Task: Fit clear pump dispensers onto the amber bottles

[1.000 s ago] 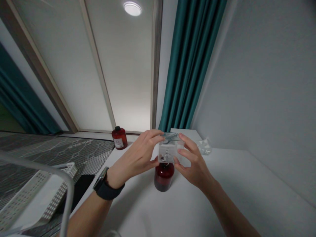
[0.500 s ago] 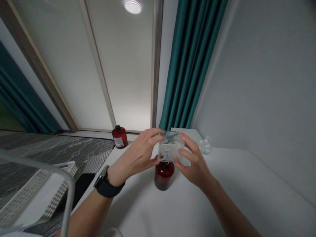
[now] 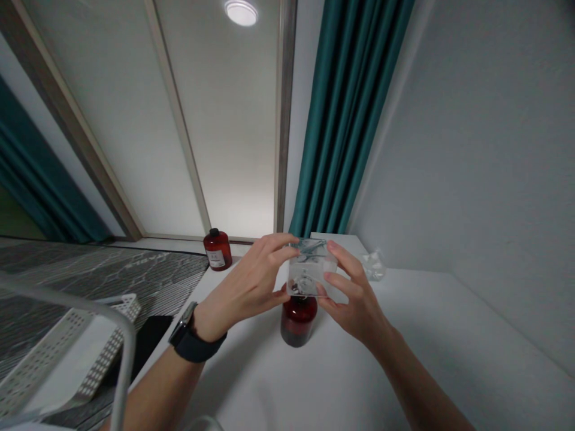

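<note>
Between both hands I hold a clear plastic box (image 3: 311,269) with some small items inside that I cannot make out. My left hand (image 3: 258,275), with a dark watch on its wrist, grips the box's left side, thumb low and fingers at the top edge. My right hand (image 3: 353,293) pinches the right side with its fingertips. Just below and behind the box, a dark red bottle (image 3: 299,323) stands on the white table (image 3: 341,377); its top is partly hidden by the box.
Another red bottle (image 3: 218,248) with a white label and black cap stands at the table's far left corner. A white box (image 3: 344,239) and crumpled clear plastic (image 3: 374,266) are at the back. A white perforated basket (image 3: 67,353) and a curved grey tube (image 3: 128,359) are at left.
Almost nothing differs. The clear box has tilted or shifted very slightly in my hands; both hands keep their grip.
</note>
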A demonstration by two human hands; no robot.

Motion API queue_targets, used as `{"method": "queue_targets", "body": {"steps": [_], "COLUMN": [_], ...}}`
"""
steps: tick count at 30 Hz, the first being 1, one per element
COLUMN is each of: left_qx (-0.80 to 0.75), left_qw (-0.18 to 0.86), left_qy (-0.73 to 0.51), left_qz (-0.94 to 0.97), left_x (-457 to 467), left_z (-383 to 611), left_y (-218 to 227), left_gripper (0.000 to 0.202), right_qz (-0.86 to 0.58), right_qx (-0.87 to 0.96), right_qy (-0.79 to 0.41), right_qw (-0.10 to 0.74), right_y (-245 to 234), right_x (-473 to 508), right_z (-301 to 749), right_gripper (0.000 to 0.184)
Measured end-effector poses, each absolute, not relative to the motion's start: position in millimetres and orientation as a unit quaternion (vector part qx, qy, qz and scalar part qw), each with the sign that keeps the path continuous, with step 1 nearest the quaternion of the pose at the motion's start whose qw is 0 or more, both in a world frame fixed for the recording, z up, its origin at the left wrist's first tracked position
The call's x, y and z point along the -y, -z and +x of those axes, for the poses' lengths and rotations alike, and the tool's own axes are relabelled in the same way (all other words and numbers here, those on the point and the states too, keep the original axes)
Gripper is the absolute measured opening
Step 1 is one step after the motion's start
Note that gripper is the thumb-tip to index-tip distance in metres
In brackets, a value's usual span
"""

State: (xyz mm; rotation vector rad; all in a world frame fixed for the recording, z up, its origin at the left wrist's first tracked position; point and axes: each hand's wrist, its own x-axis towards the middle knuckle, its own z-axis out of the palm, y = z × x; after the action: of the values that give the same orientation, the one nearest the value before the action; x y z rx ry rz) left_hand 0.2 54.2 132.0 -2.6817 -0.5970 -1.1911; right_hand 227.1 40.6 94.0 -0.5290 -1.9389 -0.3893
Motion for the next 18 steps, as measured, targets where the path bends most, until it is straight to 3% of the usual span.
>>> {"method": "queue_targets", "body": {"steps": [18], "left_qx": [0.2], "left_qw": [0.084], "left_qy": [0.398], "left_qz": [-0.891], "left_x": [-54.3], "left_z": [0.6], "left_y": [-131.9], "left_gripper": [0.061], "right_qz": [-0.221], "right_qx": [0.803], "right_qy": [0.184], "right_qw": [0.522], "right_y": [-95.1], "right_x": [-40.2], "right_z": [226.4], "right_gripper": [0.052]}}
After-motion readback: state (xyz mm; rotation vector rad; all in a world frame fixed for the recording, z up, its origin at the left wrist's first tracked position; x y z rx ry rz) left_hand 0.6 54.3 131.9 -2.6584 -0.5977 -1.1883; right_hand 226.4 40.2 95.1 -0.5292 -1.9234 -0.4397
